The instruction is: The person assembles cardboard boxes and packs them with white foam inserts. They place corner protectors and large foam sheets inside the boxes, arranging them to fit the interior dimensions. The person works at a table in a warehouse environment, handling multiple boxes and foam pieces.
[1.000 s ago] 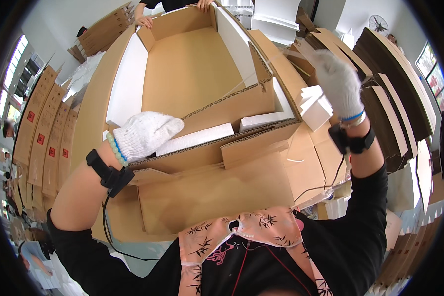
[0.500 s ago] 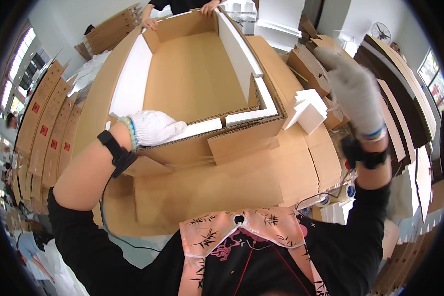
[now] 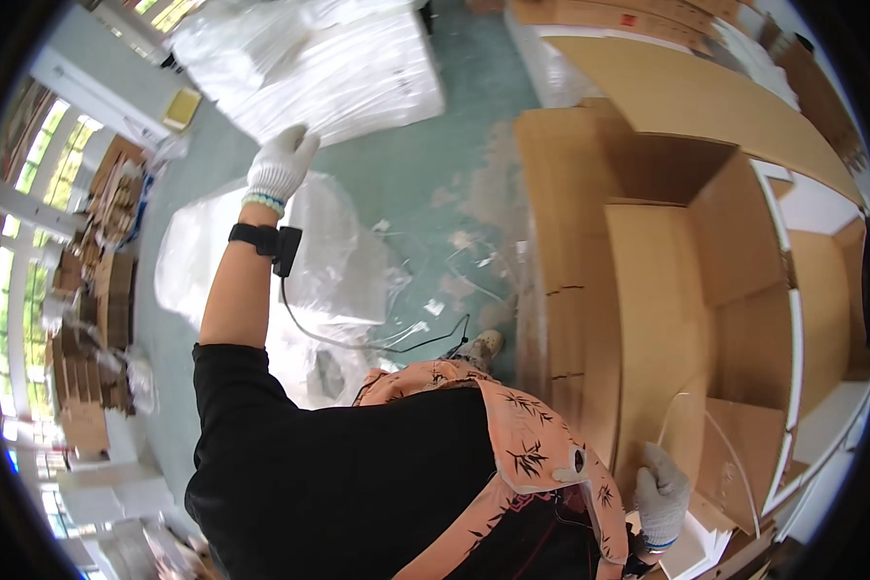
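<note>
My left hand (image 3: 282,166), in a white knit glove, reaches out over the floor with fingers slightly bent and apart, holding nothing I can see. In line with it lies a stack of white pieces wrapped in clear plastic (image 3: 377,82); I cannot tell whether the hand touches it. My right hand (image 3: 661,501), also gloved, is low on the right beside the cardboard box (image 3: 744,319). Its fingers are extended over brown cardboard, with no held thing visible. White foam strips (image 3: 795,358) line the box's edges. A thin pale curved strip (image 3: 730,445) arches beside this hand.
A second plastic-wrapped white bundle (image 3: 333,251) lies on the green floor (image 3: 474,87), with plastic scraps near it. A black cable (image 3: 387,346) hangs from my left wrist band. Cardboard stacks (image 3: 92,367) stand by the windows at left. A large cardboard sheet (image 3: 696,87) lies beyond the box.
My view and body have turned left, so the box now sits at the right. My left hand has left the box edge and stretched over the floor. My right hand has come down beside the cardboard.
</note>
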A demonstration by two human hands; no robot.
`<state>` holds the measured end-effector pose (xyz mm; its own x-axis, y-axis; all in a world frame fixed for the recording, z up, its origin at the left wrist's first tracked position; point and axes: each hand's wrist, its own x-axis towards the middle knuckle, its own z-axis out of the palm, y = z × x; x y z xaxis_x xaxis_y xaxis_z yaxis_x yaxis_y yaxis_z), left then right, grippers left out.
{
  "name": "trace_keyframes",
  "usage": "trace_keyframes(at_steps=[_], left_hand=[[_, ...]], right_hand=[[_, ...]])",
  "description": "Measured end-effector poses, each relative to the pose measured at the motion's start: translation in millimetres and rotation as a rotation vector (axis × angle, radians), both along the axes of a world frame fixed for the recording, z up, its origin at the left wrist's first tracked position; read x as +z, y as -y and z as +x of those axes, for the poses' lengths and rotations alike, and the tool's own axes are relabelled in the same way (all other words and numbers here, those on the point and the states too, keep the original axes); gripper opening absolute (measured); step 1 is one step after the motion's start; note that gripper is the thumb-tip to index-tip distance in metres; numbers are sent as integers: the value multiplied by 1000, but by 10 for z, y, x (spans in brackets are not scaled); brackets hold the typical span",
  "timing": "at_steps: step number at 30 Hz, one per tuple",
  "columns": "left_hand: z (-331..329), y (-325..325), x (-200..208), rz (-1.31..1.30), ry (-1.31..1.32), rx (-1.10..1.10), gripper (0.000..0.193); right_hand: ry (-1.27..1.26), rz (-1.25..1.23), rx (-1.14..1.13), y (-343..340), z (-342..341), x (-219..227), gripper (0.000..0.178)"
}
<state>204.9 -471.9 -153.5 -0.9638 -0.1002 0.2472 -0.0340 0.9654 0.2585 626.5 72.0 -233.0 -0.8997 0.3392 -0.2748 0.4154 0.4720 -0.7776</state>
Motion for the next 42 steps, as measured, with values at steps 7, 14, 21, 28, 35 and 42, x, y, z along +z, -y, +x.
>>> trace_keyframes(at_steps=[7,14,21,28,35,42], left_hand=[[750,1855,-1378,-129,346,501,89],[872,1145,-2081,-291,746,389,102],[1072,1195,-1174,-186,692,255,83],[1329,969,-180,-64,500,80,30],[1340,20,17,75,170,-179,33],[1445,-120,-13,588,72,-254,21]], right_hand=[[-16,142,406,436,-1187,463,35],[-461,657,1010,2205,-2949,766,60],[-142,742,1280,2684,-3972,1069,37],[130,-450,856,3766,-4362,702,63],[-147,-990,566,4297,-4213,61,43],[-348,-751,348,1894,-3832,1676,52]])
